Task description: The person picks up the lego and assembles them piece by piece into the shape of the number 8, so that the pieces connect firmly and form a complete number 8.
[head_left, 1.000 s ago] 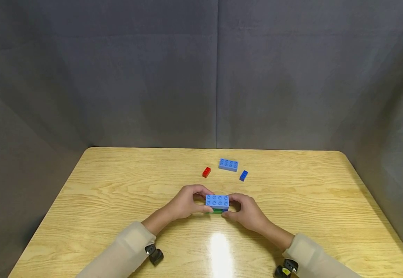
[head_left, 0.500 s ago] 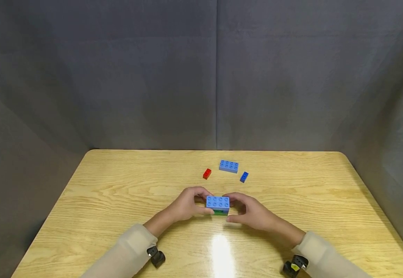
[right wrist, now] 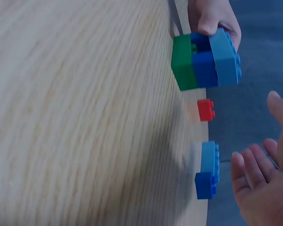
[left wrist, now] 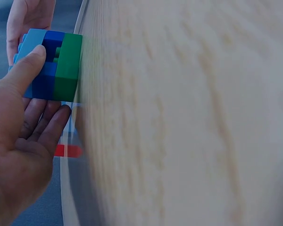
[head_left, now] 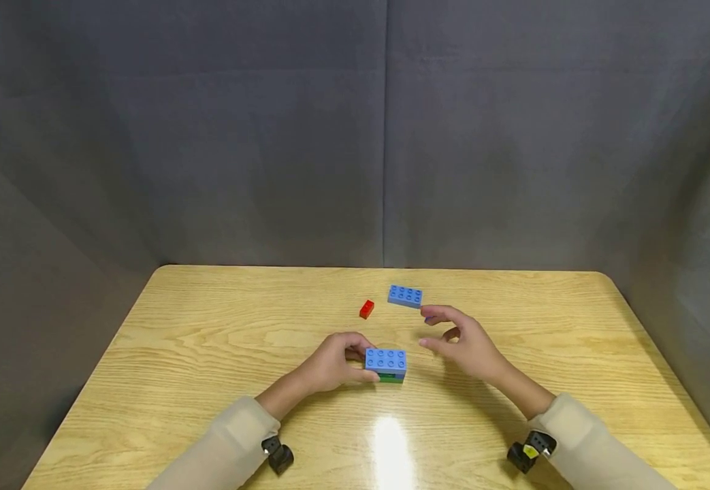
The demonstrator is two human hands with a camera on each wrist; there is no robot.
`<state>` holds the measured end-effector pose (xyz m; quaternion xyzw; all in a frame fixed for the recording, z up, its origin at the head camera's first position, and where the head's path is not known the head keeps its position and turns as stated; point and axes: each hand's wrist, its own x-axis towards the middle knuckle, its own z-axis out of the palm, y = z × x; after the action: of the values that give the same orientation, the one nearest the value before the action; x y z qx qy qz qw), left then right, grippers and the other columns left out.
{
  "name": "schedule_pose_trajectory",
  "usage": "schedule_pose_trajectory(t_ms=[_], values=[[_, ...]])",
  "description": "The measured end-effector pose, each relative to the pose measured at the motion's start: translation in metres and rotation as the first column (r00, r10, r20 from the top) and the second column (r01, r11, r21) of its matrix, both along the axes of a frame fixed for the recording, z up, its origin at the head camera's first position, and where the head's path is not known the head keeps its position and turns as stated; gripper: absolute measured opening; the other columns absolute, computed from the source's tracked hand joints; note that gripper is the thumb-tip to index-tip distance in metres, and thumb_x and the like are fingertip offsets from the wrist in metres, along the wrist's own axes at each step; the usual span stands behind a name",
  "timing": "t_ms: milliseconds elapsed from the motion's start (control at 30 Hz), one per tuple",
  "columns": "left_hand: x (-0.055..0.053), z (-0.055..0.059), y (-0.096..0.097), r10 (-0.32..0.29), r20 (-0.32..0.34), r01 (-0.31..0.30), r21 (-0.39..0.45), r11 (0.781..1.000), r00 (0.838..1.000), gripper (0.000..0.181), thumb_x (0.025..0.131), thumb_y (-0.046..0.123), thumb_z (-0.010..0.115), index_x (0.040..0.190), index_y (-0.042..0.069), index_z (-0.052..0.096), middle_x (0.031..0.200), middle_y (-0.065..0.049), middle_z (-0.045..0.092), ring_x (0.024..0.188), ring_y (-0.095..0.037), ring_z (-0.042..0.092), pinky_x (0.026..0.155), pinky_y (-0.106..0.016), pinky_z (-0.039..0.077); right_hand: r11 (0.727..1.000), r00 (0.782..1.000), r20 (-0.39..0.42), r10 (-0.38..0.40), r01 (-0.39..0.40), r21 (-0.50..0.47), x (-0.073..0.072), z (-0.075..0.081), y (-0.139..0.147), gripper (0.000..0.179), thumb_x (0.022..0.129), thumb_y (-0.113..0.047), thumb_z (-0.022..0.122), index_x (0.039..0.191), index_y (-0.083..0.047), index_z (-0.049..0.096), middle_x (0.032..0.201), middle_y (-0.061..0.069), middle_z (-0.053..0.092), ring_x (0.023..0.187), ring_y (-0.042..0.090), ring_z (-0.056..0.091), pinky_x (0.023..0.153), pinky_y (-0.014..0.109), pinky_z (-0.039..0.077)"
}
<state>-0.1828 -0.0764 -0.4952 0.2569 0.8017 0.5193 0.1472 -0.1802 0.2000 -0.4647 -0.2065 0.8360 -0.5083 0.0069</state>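
My left hand [head_left: 336,364] grips a stack of toy building bricks [head_left: 385,361] by its left end, thumb on the near side and fingers behind. The stack has a green brick [left wrist: 68,68] at the bottom, dark blue bricks [right wrist: 205,69] with a gap between them in the middle, and a light blue brick [right wrist: 225,59] on top. My right hand [head_left: 468,344], fingers spread and holding nothing, hovers right of the stack. Its fingers overlap a small dark blue brick [right wrist: 205,185] in the head view, mostly hiding it there.
A small red brick [head_left: 367,309] lies behind the stack on the wooden table [head_left: 207,327]. A loose light blue brick [head_left: 405,296] lies farther back, close to the small dark blue one. Grey curtains [head_left: 269,136] stand behind and beside the table.
My right hand has let go of the stack's right end and moved right and away from me, toward the small dark blue brick. The left hand stays on the stack.
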Motion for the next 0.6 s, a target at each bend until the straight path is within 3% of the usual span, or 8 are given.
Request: schedule_pose_trajectory(t_ms=[100, 300, 433, 600], values=[[0.002, 0.002, 0.001, 0.011, 0.004, -0.011, -0.007, 1.0, 1.0, 0.032, 0.07, 0.013, 0.082, 0.097, 0.008, 0.065, 0.092, 0.0, 0.062, 0.087, -0.013, 0.062, 0.083, -0.028, 0.053, 0.998, 0.998, -0.007, -0.069, 0.069, 0.014, -0.007, -0.004, 0.005, 0.048, 0.084, -0.025, 0.071, 0.128, -0.016, 0.054, 0.126, 0.01, 0.055, 0.108, 0.03, 0.053, 0.075, 0.032, 0.051], [0.013, 0.029, 0.001, -0.003, -0.001, 0.003, 0.019, 1.0, 1.0, 0.029, 0.072, 0.003, 0.08, 0.096, 0.001, 0.064, 0.092, -0.008, 0.062, 0.088, -0.021, 0.062, 0.084, -0.039, 0.052, 0.977, 0.978, 0.003, -0.207, 0.206, 0.054, -0.021, -0.01, 0.011, 0.053, 0.084, -0.031, 0.07, 0.13, -0.011, 0.053, 0.129, 0.011, 0.053, 0.109, 0.026, 0.052, 0.079, 0.041, 0.048], [0.015, 0.036, 0.0, -0.006, 0.003, 0.006, 0.015, 1.0, 1.0, 0.028, 0.072, 0.003, 0.079, 0.095, 0.001, 0.064, 0.092, -0.008, 0.062, 0.088, -0.022, 0.062, 0.085, -0.04, 0.052, 0.971, 0.971, 0.062, -0.232, 0.227, 0.074, -0.029, -0.015, 0.014, 0.06, 0.083, -0.035, 0.071, 0.132, -0.008, 0.05, 0.129, 0.013, 0.052, 0.111, 0.028, 0.052, 0.08, 0.039, 0.051], [0.015, 0.037, 0.0, -0.006, 0.002, 0.006, 0.016, 1.0, 1.0, 0.028, 0.073, 0.004, 0.079, 0.096, 0.001, 0.064, 0.092, -0.008, 0.062, 0.088, -0.022, 0.062, 0.085, -0.04, 0.052, 0.967, 0.963, 0.107, -0.247, 0.237, 0.097, -0.036, -0.022, 0.014, 0.06, 0.082, -0.03, 0.073, 0.131, -0.003, 0.05, 0.123, 0.016, 0.055, 0.108, 0.031, 0.054, 0.084, 0.042, 0.051]])
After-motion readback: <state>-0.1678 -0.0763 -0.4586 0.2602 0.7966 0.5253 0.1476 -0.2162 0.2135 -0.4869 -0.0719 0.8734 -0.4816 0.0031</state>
